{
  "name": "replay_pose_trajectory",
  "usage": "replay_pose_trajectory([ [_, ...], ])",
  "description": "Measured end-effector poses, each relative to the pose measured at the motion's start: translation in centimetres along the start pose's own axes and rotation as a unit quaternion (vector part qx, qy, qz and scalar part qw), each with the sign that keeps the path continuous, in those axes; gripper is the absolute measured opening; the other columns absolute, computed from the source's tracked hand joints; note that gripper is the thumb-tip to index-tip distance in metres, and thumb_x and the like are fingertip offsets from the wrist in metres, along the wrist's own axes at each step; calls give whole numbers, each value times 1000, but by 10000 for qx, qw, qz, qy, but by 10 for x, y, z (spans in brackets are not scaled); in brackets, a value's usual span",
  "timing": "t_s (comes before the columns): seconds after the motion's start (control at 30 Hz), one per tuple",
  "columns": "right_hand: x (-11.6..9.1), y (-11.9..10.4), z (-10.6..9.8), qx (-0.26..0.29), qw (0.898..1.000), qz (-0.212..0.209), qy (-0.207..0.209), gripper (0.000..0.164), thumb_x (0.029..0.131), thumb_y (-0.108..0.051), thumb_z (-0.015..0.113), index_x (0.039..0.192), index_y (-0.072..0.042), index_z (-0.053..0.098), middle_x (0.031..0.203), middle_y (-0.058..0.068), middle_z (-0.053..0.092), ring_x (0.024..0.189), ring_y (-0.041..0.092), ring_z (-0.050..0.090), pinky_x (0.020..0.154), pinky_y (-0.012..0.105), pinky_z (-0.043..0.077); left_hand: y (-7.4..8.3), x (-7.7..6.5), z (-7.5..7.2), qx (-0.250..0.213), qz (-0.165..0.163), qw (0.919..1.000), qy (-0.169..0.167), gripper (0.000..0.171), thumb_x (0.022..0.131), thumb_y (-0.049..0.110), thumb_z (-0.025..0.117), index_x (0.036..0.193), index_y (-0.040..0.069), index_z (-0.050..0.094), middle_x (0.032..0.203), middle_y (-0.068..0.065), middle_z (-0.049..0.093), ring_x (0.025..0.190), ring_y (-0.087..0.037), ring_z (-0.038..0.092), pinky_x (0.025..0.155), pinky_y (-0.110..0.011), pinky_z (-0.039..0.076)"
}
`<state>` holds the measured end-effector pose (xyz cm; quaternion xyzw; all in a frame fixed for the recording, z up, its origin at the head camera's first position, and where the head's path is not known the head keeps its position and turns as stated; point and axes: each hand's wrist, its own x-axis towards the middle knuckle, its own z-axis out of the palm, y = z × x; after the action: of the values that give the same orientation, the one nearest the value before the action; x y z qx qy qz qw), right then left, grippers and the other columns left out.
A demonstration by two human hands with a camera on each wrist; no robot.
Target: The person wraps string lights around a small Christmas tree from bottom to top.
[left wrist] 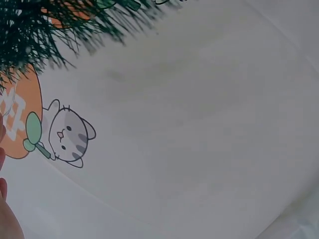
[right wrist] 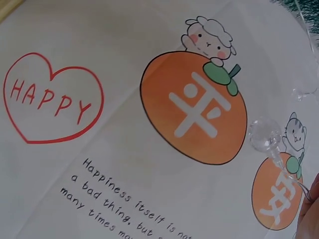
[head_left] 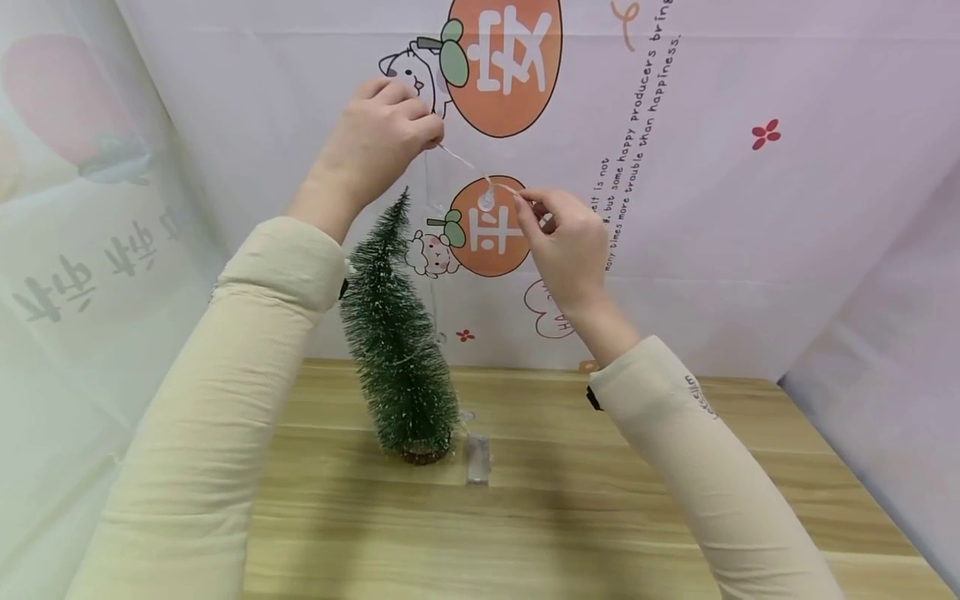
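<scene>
A string of lights (head_left: 463, 159) on a thin clear wire runs between my two raised hands. My left hand (head_left: 386, 129) grips the wire above the tip of a small green tree (head_left: 397, 342). To its right and a little lower, my right hand (head_left: 564, 233) pinches the wire between thumb and fingertips. Close to those fingertips hangs a clear round bulb (right wrist: 265, 135). The tree stands upright on a round brown base (head_left: 425, 454), its tip leaning right. Part of the wire lies over the branches. Only the left hand's edge (left wrist: 6, 209) shows in the left wrist view.
A small clear battery box (head_left: 477, 460) lies on the wooden table (head_left: 525, 525), just right of the tree's base. Behind the table hangs a white printed cloth (head_left: 697, 250) with orange fruit and lettering. More cloth (head_left: 75, 208) closes off the left side.
</scene>
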<state>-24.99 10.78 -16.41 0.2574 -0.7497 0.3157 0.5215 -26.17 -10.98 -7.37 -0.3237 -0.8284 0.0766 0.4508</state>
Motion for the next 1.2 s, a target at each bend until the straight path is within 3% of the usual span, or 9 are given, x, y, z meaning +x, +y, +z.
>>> replay_pose_trajectory([
  [0.27,3,-15,10,106,9998,11,141,22,94,-19,58,93,-1,72,77,12,70,61,20,62,58,25,50,-11,-14,2,-158,-399,9986,314,20,97,18,53,96,4,67,101,-13,72,99,-32,60,99,-41,43],
  [0.5,3,-20,15,-49,9993,-230,296,22,95,-19,58,92,-2,71,75,12,68,61,21,61,55,27,48,-19,-27,8,-53,-771,9950,639,21,97,19,54,94,5,68,99,-13,72,98,-33,61,99,-42,43],
  [0.83,5,-31,18,347,9968,-325,638,22,92,-20,62,88,0,71,72,12,65,58,19,56,54,24,45,-24,-40,14,-11,-1457,9862,791,19,97,20,53,98,7,67,100,-14,72,100,-34,61,94,-45,44],
  [1.2,8,-46,22,656,9935,-564,735,15,91,-14,63,85,-2,70,70,10,64,57,16,55,54,21,44,-27,-48,17,-96,-1587,9824,983,20,97,16,50,98,1,63,98,-16,72,92,-36,62,90,-46,46],
])
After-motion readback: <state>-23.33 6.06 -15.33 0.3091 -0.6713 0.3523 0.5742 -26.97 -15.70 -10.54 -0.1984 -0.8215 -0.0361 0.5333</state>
